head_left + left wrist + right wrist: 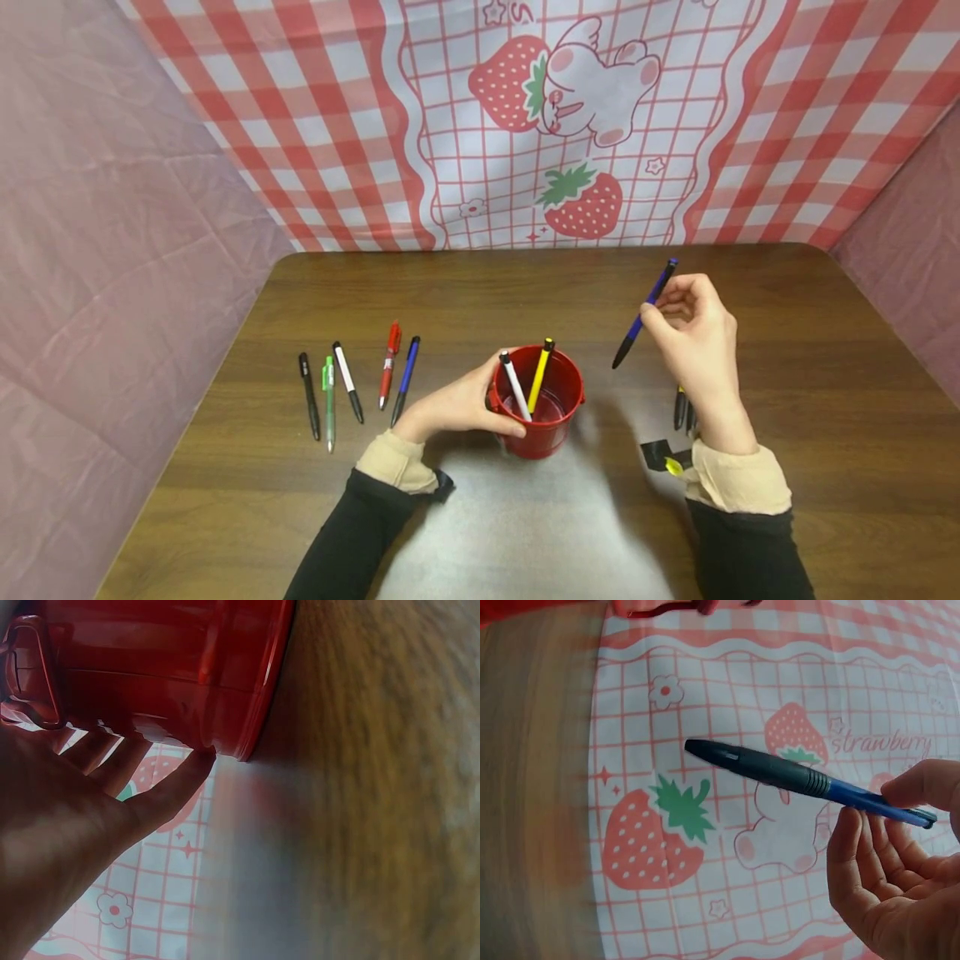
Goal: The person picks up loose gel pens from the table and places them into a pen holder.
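Observation:
A small red bucket (546, 440) stands on the table, holding a white pen (515, 385) and a yellow pen (540, 375), both leaning with their black-tipped ends up. My left hand (459, 404) grips the bucket's left side, thumb at the front and fingers round the back; the left wrist view has the fingers (169, 787) against its wall. To the bucket's right, my right hand (697, 350) pinches a blue-and-black pen (649, 310) between thumb and fingers above the table. That pen tilts, its black end (720, 754) pointing down toward the bucket side.
Left of the bucket lie a black pen (309, 396), a green pen (329, 404), a white-and-black pen (348, 382), a red pen (389, 367) and a blue pen (406, 379). Dark pens (680, 408) lie partly hidden under my right wrist. A checked strawberry cloth (465, 167) hangs behind the table.

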Motion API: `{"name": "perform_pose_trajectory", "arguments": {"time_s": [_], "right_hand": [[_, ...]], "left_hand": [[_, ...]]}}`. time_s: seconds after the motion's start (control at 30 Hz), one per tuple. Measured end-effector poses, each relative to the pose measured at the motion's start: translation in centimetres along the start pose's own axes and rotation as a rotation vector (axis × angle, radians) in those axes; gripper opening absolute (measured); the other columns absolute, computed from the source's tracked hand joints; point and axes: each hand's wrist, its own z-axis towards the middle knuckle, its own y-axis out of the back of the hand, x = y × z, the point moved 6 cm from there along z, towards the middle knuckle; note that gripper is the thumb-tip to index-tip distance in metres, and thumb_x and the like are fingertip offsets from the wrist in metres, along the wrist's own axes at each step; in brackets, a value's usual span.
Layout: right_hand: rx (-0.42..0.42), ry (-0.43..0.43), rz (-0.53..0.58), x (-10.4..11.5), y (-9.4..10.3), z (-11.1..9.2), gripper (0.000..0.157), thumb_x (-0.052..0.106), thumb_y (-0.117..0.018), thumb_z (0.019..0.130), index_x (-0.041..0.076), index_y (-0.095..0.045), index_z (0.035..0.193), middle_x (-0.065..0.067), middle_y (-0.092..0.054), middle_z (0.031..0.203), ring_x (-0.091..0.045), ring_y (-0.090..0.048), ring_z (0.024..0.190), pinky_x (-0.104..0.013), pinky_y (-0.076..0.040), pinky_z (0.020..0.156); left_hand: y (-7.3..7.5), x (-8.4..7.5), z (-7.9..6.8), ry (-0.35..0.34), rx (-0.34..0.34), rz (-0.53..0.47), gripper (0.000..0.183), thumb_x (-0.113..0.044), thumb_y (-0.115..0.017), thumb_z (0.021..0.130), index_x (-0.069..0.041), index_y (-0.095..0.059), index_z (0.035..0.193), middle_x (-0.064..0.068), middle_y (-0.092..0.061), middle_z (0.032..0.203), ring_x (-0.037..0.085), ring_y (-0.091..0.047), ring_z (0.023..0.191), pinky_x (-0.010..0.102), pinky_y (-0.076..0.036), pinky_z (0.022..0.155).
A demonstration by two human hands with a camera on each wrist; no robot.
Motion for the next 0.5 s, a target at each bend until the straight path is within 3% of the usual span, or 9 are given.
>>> {"name": "perform_pose_trajectory", "arguments": {"time_s": [0.23, 0.5], "right_hand": [[-0.018, 0.038, 0.164, 1.1, -0.4, -0.5, 0.020, -0.003, -0.061, 0.079, 0.010, -0.050, 0.088, 0.010, -0.057, 0.076, 0.001, -0.058, 0.069, -0.010, -0.048, 0.063], [-0.045, 0.031, 0.372, 1.6, -0.5, -0.7, 0.022, -0.007, -0.057, 0.081, 0.014, -0.052, 0.086, -0.003, -0.057, 0.077, -0.005, -0.060, 0.066, -0.016, -0.051, 0.059]], "left_hand": [[0.0, 0.0, 0.0, 0.012, -0.002, 0.006, 0.084, -0.022, -0.079, 0.069, -0.024, -0.027, 0.135, -0.005, -0.043, 0.131, 0.011, -0.044, 0.116, 0.026, -0.045, 0.091], [0.0, 0.0, -0.1, 0.015, 0.005, -0.007, 0.083, -0.022, -0.078, 0.069, -0.025, -0.027, 0.135, -0.006, -0.042, 0.131, 0.011, -0.044, 0.116, 0.026, -0.046, 0.090]]}}
